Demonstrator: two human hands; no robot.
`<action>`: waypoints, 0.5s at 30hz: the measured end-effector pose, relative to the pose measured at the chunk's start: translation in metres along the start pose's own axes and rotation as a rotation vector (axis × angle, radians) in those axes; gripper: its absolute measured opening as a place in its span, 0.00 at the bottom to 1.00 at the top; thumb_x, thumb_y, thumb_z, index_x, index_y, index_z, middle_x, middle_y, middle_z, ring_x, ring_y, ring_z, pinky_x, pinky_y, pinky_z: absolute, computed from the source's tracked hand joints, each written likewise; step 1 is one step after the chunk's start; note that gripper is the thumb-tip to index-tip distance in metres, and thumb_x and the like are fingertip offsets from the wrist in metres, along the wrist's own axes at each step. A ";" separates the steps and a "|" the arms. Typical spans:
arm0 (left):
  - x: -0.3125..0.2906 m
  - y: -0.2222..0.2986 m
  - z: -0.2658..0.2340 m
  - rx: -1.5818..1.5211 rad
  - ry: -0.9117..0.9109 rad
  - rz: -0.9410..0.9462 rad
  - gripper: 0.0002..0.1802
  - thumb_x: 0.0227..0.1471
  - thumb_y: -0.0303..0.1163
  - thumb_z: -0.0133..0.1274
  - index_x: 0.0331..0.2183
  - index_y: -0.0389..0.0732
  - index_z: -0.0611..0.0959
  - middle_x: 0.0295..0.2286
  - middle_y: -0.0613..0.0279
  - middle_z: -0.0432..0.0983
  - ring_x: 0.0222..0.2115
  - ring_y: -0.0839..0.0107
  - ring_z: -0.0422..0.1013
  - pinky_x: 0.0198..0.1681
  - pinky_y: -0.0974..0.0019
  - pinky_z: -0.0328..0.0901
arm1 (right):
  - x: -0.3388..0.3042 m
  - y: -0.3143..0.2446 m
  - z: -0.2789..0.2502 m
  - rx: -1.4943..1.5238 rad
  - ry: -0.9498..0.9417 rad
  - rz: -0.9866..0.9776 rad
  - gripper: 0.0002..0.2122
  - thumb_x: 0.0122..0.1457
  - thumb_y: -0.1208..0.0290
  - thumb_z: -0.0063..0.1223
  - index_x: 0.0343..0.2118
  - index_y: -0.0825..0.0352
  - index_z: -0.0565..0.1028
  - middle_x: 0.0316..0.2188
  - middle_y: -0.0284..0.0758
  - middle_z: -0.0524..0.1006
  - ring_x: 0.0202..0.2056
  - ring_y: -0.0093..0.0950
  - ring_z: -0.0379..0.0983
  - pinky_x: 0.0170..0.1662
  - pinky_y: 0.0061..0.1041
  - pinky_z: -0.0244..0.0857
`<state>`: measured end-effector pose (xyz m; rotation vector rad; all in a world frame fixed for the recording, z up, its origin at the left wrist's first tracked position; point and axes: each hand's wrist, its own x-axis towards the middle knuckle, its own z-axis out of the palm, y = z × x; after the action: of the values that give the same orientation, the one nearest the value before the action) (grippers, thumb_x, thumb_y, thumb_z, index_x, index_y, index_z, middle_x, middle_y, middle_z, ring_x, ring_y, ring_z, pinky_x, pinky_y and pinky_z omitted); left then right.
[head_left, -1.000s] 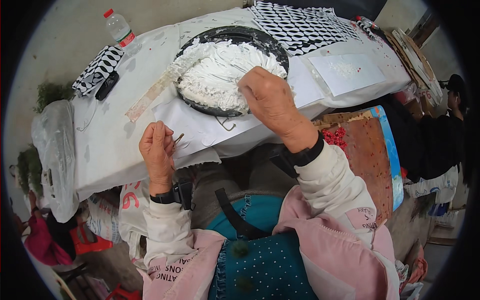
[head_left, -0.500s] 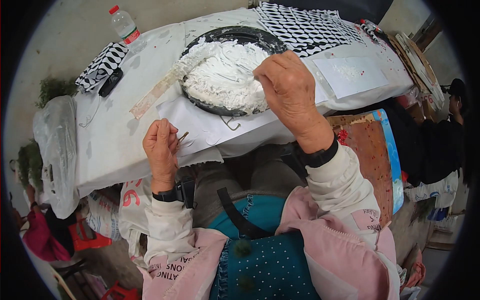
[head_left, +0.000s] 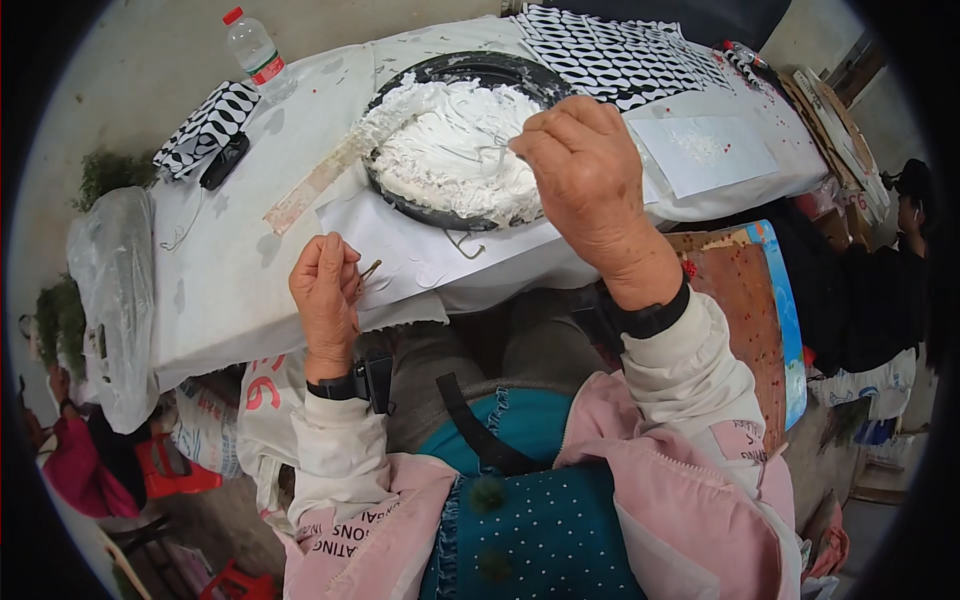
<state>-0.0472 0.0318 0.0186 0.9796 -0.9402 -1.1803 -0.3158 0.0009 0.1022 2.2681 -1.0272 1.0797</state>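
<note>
A round black basin (head_left: 478, 68) on the table holds a mound of thick white paste (head_left: 450, 140). Over its right side is my right hand (head_left: 590, 165), thumb and fingers pinched together. A thin wire-like piece (head_left: 503, 142) appears at those fingertips against the paste, too fine to name surely. Lower left, my left hand (head_left: 325, 285) is closed at the table's front edge. Thin brownish stems (head_left: 371, 271) stick out beside its fingers; their other ends are hidden in the hand. A bent greenish-brown wire (head_left: 466, 246) lies on white paper (head_left: 400, 262) below the basin.
A paste-smeared flat strip (head_left: 305, 195) leans on the basin's left rim. Farther left stand a red-capped bottle (head_left: 254, 50) and a black case (head_left: 224, 162). To the right are a paper with white bits (head_left: 705, 155), patterned cloth (head_left: 620, 50) and a brown board (head_left: 735, 320).
My right hand has shifted slightly right, still pinched, and the thin piece at its fingertips shows more against the paste. My left hand has barely moved.
</note>
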 end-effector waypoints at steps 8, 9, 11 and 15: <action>0.001 -0.001 -0.001 -0.007 -0.004 -0.003 0.16 0.60 0.37 0.51 0.23 0.39 0.75 0.13 0.80 0.53 0.13 0.88 0.45 0.16 0.78 0.40 | -0.003 0.003 -0.015 -0.009 -0.261 -0.090 0.07 0.39 0.81 0.53 0.24 0.65 0.76 0.27 0.29 0.75 0.36 0.29 0.70 0.38 0.28 0.62; 0.001 -0.001 -0.002 -0.005 -0.002 -0.004 0.16 0.60 0.37 0.51 0.23 0.39 0.75 0.13 0.80 0.53 0.13 0.88 0.45 0.16 0.78 0.40 | -0.002 0.004 -0.018 -0.043 -0.234 -0.090 0.07 0.39 0.81 0.53 0.24 0.65 0.76 0.27 0.29 0.75 0.36 0.29 0.70 0.39 0.28 0.61; 0.001 -0.001 -0.002 -0.003 -0.002 -0.005 0.16 0.60 0.37 0.51 0.23 0.39 0.75 0.13 0.80 0.53 0.13 0.88 0.45 0.16 0.78 0.40 | 0.002 0.000 -0.017 -0.052 -0.184 -0.090 0.07 0.39 0.80 0.53 0.24 0.65 0.76 0.27 0.29 0.75 0.36 0.29 0.70 0.39 0.28 0.61; 0.002 -0.002 -0.002 -0.001 0.005 0.005 0.16 0.60 0.37 0.51 0.23 0.39 0.75 0.13 0.80 0.53 0.13 0.89 0.45 0.16 0.78 0.40 | -0.001 -0.003 -0.014 -0.028 -0.156 -0.092 0.07 0.39 0.80 0.53 0.25 0.65 0.76 0.27 0.29 0.76 0.37 0.28 0.70 0.39 0.28 0.61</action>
<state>-0.0456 0.0303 0.0159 0.9785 -0.9375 -1.1735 -0.3202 0.0123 0.1096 2.3824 -0.9801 0.8577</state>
